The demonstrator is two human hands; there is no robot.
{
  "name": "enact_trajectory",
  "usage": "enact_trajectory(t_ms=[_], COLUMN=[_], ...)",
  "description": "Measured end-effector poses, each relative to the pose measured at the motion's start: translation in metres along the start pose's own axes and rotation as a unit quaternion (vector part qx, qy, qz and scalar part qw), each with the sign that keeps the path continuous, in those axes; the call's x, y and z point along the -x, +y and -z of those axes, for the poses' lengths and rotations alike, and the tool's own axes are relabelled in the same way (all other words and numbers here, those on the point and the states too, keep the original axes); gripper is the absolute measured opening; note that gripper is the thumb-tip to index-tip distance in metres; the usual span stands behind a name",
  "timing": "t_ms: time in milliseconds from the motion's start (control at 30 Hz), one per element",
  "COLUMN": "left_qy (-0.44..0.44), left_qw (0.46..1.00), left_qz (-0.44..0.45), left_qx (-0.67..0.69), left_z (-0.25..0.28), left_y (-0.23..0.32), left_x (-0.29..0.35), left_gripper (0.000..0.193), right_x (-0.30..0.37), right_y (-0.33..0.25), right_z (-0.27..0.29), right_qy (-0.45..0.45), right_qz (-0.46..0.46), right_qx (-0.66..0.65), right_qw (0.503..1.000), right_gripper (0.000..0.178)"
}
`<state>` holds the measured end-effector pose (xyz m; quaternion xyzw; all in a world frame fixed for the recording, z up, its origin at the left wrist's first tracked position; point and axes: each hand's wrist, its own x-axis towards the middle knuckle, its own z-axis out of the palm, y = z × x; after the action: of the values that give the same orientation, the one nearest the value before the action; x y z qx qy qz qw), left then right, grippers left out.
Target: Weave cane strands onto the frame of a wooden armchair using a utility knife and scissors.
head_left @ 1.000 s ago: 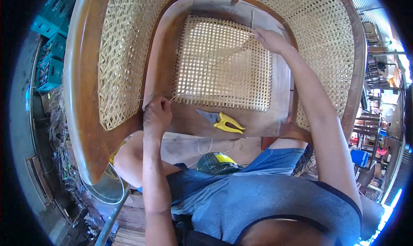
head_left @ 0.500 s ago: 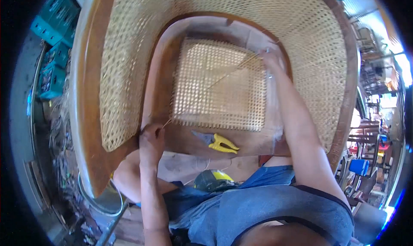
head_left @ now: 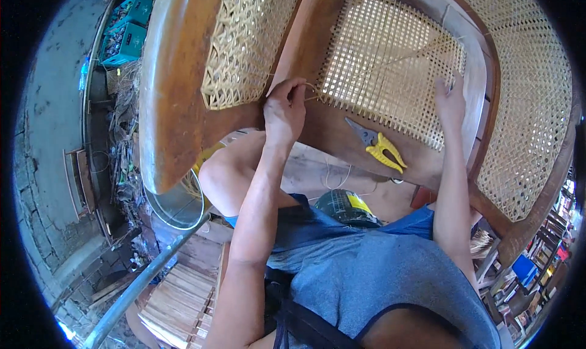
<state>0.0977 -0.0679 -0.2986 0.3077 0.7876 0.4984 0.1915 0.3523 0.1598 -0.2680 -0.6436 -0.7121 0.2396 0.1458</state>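
A woven cane seat panel (head_left: 390, 56) is set in the wooden chair frame in front of me. At its near left corner my left hand (head_left: 285, 110) is closed, thumb and fingertips pinching a thin cane strand (head_left: 310, 88) that loops over to the panel's edge. My right hand (head_left: 450, 102) hovers over the right side of the panel, thumb and fingers apart, with nothing visible in it. On the seat's front rail lie yellow-handled pruning shears (head_left: 378, 146), between my two hands.
The chair's curved back and arms with cane webbing (head_left: 525, 117) wrap around the seat. To the left stand teal crates (head_left: 125, 44) and a bucket (head_left: 177, 205), with a metal pipe (head_left: 143, 285) beside it. A dark green round object (head_left: 342, 205) sits between my legs.
My view has turned, shifting the chair up and right. My right hand has come back from the seat's far right corner and opened. My left hand stays at the near left corner.
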Motion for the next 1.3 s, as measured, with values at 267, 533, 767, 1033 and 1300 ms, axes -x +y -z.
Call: enact_trajectory(t_ms=[267,533,767,1033,1300], left_qy=[-0.015,-0.001,-0.055,-0.044,-0.105], left_qw=[1.0,0.992,0.98,0.986,0.984], left_qz=[0.008,-0.111,-0.094,-0.077,0.002], left_qx=[0.011,-0.055,-0.163,-0.143,-0.141], left_z=[0.002,0.005,0.01,0.007,0.009], left_y=[-0.013,-0.008,-0.017,-0.024,0.001], left_x=[0.001,0.0,0.001,0.005,0.002], left_gripper=[0.015,0.021,0.032,0.02,0.023], right_x=[0.061,0.119,0.111,0.093,0.084], right_y=[-0.026,-0.112,-0.122,-0.125,-0.116], right_z=[-0.031,-0.12,-0.132,-0.116,-0.11], right_qy=[0.117,-0.121,-0.09,-0.175,-0.193], right_qz=[0.365,0.495,0.565,0.59,0.589], right_qx=[0.081,0.033,0.142,0.041,0.126], right_qw=[0.92,0.86,0.808,0.787,0.774], right_gripper=[0.03,0.033,0.026,0.024,0.025])
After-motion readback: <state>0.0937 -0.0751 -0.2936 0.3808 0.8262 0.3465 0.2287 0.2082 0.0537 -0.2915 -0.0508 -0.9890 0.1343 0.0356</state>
